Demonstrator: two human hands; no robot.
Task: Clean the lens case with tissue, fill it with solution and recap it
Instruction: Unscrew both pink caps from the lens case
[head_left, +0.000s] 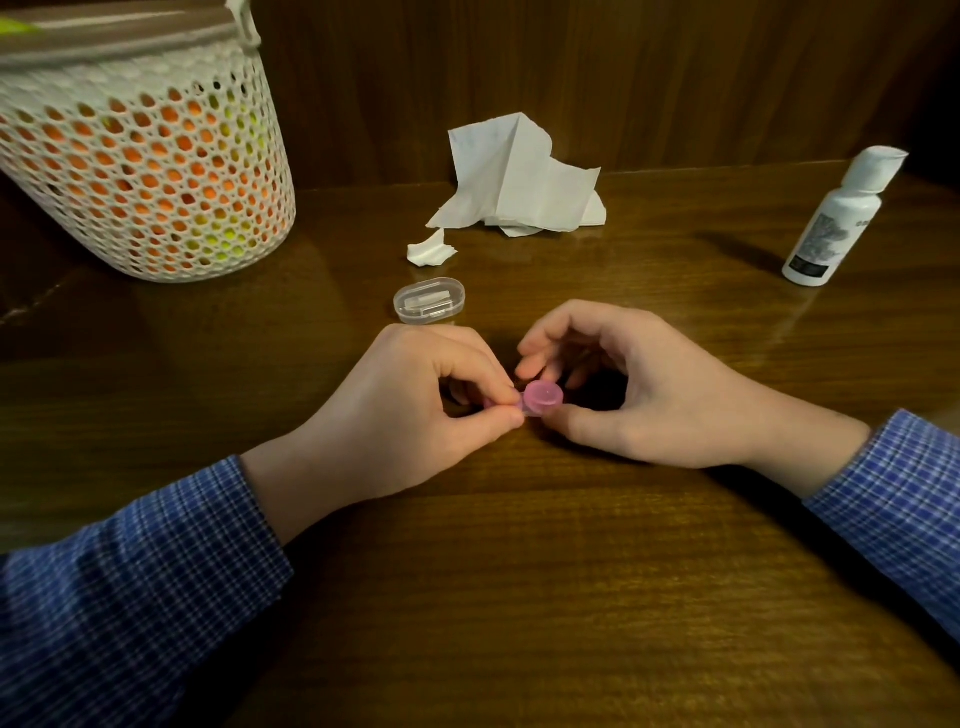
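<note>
A small pink lens case (540, 399) lies low over the wooden table (519, 571), between both hands. My left hand (415, 410) pinches its left end with thumb and forefinger. My right hand (623, 384) curls around the round pink cap on the right, thumb below and fingers above it. A crumpled white tissue (519, 182) stands at the back of the table, with a small torn tissue piece (430, 250) in front of it. The white solution bottle (836, 223) stands upright at the far right, cap on.
A clear oval plastic box (429, 300) lies just beyond my left hand. A white mesh basket (140, 171) holding orange and yellow things stands at the back left. A wooden panel wall (571, 62) closes off the back.
</note>
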